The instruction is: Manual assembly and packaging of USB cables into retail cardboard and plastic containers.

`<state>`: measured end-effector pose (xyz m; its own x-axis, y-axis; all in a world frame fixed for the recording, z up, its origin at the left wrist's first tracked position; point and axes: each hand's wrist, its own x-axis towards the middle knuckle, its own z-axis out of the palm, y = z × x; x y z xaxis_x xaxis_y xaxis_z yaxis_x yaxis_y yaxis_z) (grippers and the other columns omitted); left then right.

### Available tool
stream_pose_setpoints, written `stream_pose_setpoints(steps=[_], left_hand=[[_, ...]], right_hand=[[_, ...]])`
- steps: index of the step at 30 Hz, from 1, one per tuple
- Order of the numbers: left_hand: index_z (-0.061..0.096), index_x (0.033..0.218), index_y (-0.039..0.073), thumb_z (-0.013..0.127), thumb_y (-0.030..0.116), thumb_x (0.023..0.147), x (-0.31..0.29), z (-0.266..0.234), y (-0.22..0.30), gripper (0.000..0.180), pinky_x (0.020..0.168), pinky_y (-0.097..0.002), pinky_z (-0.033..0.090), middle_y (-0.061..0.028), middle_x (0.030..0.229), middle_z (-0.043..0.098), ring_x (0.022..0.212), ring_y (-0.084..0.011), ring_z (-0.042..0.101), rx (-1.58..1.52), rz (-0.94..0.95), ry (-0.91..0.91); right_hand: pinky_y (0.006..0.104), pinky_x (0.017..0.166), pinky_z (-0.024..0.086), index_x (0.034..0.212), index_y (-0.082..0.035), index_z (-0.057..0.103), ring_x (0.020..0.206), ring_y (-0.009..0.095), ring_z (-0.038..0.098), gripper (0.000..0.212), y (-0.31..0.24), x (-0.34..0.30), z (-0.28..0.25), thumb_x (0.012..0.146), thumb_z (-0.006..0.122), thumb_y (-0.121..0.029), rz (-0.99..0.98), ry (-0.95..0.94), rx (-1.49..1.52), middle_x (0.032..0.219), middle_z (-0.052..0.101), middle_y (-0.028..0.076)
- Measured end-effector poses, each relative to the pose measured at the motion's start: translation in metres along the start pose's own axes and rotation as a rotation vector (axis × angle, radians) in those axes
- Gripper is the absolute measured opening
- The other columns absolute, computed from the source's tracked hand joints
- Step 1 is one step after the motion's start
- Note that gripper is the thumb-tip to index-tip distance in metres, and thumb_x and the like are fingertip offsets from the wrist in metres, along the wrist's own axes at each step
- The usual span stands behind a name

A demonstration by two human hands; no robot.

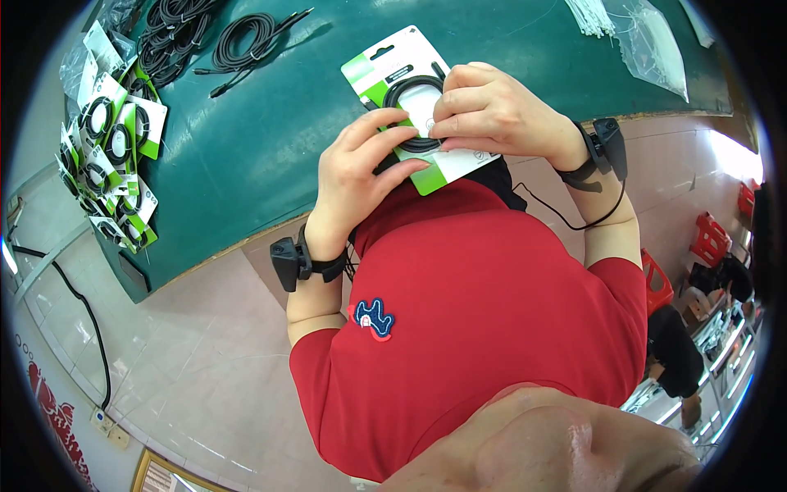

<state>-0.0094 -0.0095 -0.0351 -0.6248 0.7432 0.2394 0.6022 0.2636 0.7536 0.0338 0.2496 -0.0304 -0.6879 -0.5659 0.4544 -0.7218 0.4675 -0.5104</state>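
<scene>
A white and green packaging card [410,45] with a hang slot lies tilted at the table's front edge, a coiled black cable [415,81] on its face. My left hand [361,164] grips the coil and card from the left, its fingers and thumb bent over the coil's lower left. On the other side, my right hand [500,115] pinches at the coil's right part with fingertips closed together. What lies between those fingertips is too small or hidden to make out. Both hands cover part of the coil.
At the left of the green table [246,156] is a pile of carded cables [119,143]. Loose black cable coils [246,43] lie toward the back. White cable ties [592,16] and a clear plastic bag [652,53] are at the far right.
</scene>
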Motion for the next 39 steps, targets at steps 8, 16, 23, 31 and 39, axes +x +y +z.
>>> stream_pose_setpoints(steps=[8, 16, 23, 31, 39], left_hand=[[0.073, 0.094, 0.008, 0.087, 0.018, 0.072, 0.005, 0.013, -0.017, 0.028, 0.071, -0.0362, 0.056, -0.0032, 0.1, 0.069, 0.085, -0.0252, 0.067, 0.147, 0.159, 0.055], [0.074, 0.089, 0.008, 0.088, 0.018, 0.071, 0.003, 0.02, -0.012, 0.025, 0.072, -0.0355, 0.055, -0.003, 0.094, 0.069, 0.084, -0.0253, 0.067, 0.11, 0.102, 0.105], [0.074, 0.089, 0.008, 0.088, 0.017, 0.07, 0.005, 0.021, -0.01, 0.025, 0.072, -0.0356, 0.055, -0.0029, 0.094, 0.069, 0.083, -0.0249, 0.067, 0.117, 0.114, 0.095], [0.074, 0.089, 0.008, 0.088, 0.016, 0.07, 0.005, 0.021, -0.011, 0.025, 0.072, -0.036, 0.055, -0.0033, 0.095, 0.069, 0.084, -0.0255, 0.067, 0.114, 0.127, 0.099], [0.074, 0.091, 0.007, 0.089, 0.013, 0.068, 0.003, 0.021, -0.014, 0.027, 0.072, -0.0363, 0.055, -0.004, 0.096, 0.069, 0.085, -0.0252, 0.067, 0.092, 0.118, 0.132]], right_hand=[[0.0374, 0.081, 0.051, 0.098, -0.009, 0.071, 0.088, 0.025, 0.06, 0.024, 0.007, -0.015, 0.0, 0.079, 0.082, -0.02, 0.093, -0.037, -0.092, 0.1, 0.066, 0.001], [0.0382, 0.08, 0.051, 0.099, -0.009, 0.071, 0.087, 0.025, 0.059, 0.024, 0.016, -0.021, -0.001, 0.08, 0.082, -0.02, 0.079, -0.049, -0.051, 0.101, 0.066, 0.002], [0.0379, 0.079, 0.052, 0.098, -0.007, 0.072, 0.09, 0.026, 0.062, 0.02, 0.025, 0.01, 0.015, 0.083, 0.08, -0.018, 0.207, 0.188, -0.182, 0.101, 0.066, 0.004], [0.0376, 0.079, 0.053, 0.106, -0.007, 0.071, 0.094, 0.027, 0.062, 0.026, 0.037, 0.013, 0.024, 0.084, 0.079, -0.018, 0.18, 0.076, -0.252, 0.105, 0.065, 0.007], [0.0392, 0.08, 0.053, 0.1, -0.006, 0.07, 0.095, 0.026, 0.062, 0.023, 0.003, -0.007, -0.004, 0.081, 0.079, -0.015, 0.188, -0.005, 0.101, 0.103, 0.063, 0.006]])
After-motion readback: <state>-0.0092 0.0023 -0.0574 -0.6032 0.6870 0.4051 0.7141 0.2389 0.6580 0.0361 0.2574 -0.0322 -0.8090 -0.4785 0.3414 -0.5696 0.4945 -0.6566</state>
